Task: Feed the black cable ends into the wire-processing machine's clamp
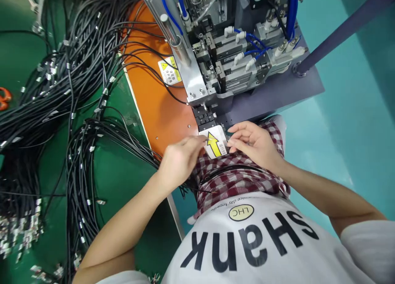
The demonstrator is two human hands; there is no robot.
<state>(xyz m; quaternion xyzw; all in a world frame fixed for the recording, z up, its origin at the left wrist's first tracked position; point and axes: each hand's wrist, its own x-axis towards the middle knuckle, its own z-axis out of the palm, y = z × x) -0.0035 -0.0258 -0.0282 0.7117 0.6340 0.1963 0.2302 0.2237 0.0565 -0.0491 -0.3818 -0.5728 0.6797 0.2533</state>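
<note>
My left hand (179, 160) and my right hand (254, 142) meet at the front edge of a metal machine (228, 58), either side of a white plate with a yellow arrow (214, 143). The left hand's fingers are pinched together at the plate's left edge, over black cables that run under the hand; what they grip is hidden. The right hand's fingers are curled and pinched at the plate's right edge, on something too small to name. A black slotted fixture (206, 118) sits just beyond the plate.
A large tangle of black cables with metal ends (61, 91) covers the green surface on the left. An orange panel (154, 95) with a yellow warning label (169, 70) lies beside the machine. Blue hoses (291, 8) run over the machine. A teal floor is at right.
</note>
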